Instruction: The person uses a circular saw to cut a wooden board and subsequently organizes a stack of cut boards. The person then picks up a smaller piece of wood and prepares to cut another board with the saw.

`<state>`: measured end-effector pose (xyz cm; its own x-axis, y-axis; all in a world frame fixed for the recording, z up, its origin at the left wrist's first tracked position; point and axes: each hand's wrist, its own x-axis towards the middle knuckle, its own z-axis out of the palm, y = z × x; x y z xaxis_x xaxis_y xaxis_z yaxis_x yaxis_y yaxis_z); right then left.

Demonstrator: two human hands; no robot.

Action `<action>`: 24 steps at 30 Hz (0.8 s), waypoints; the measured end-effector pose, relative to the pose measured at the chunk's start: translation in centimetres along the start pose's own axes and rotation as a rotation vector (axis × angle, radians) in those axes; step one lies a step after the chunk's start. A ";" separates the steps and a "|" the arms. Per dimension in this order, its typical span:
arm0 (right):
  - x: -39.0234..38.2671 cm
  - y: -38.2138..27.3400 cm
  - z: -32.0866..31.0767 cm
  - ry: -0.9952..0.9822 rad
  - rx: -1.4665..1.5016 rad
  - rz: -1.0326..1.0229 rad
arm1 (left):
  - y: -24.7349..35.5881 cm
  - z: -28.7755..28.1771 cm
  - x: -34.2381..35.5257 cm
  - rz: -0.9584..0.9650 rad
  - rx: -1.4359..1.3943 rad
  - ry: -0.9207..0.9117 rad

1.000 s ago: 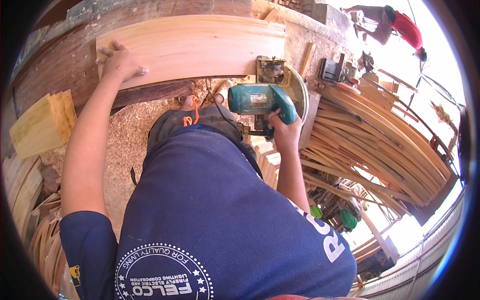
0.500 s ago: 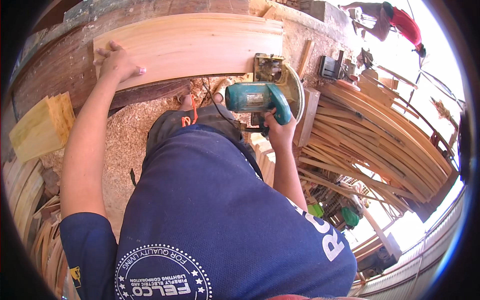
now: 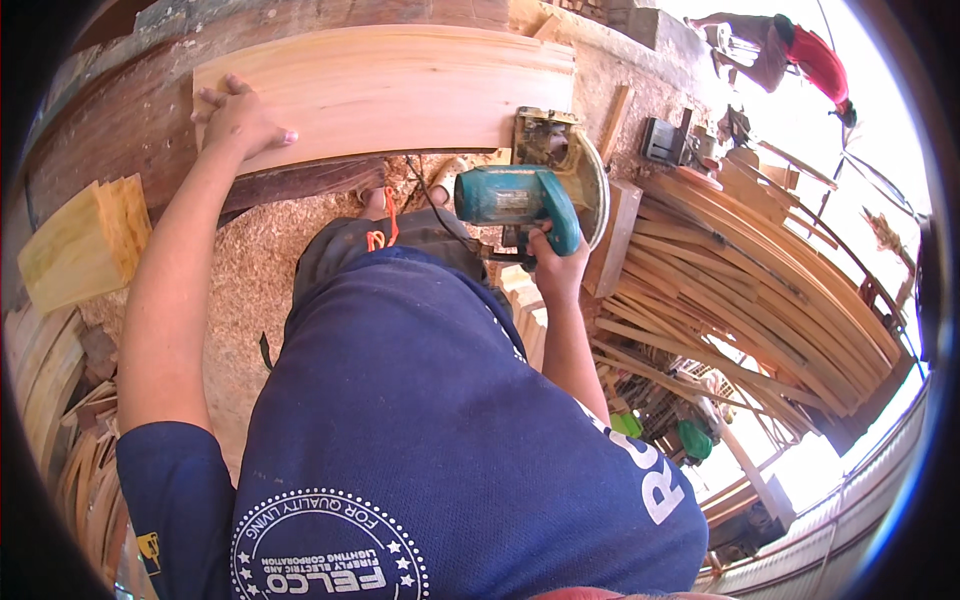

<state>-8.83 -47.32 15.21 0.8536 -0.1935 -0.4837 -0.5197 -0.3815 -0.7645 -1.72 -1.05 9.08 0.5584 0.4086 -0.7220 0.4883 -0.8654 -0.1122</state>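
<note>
A wide pale wooden board (image 3: 400, 85) lies across the brown workbench (image 3: 110, 150). My left hand (image 3: 240, 122) rests flat on the board's left end, fingers spread. At the board's right end is a teal circular saw (image 3: 505, 195), its metal base plate (image 3: 540, 135) at the near right corner. My right hand (image 3: 558, 262) is wrapped round the saw's rear handle. The blade is hidden by the saw's body and guard. A dark cord runs from the saw past my waist.
Long wooden strips (image 3: 760, 290) are piled to the right. Yellowish wood pieces (image 3: 85, 240) stand at the left, near more stacked strips. Wood shavings (image 3: 255, 270) cover the ground by my feet. Another person (image 3: 815, 65) in a red top bends over at the far right.
Almost nothing differs. The whole view has shifted slightly, and the saw and both hands keep their places on the board. The person in red has moved a little.
</note>
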 end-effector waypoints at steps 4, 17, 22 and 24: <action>0.4 -0.2 -0.4 -0.038 0.013 0.002 | -0.9 1.9 1.9 -0.012 0.045 0.012; 0.9 -0.3 0.1 -0.035 -0.013 -0.015 | 0.0 0.4 0.4 -0.040 0.007 0.000; 1.0 -1.2 0.5 -0.033 -0.001 -0.005 | -0.5 1.3 1.3 -0.057 -0.013 0.005; 1.3 -1.0 0.5 -0.030 0.014 -0.029 | -0.4 1.4 1.4 -0.051 -0.005 0.012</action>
<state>-7.23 -46.72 15.10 0.8667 -0.1551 -0.4741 -0.4958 -0.3733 -0.7841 -2.03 -0.51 7.17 0.5405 0.4552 -0.7075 0.5196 -0.8420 -0.1448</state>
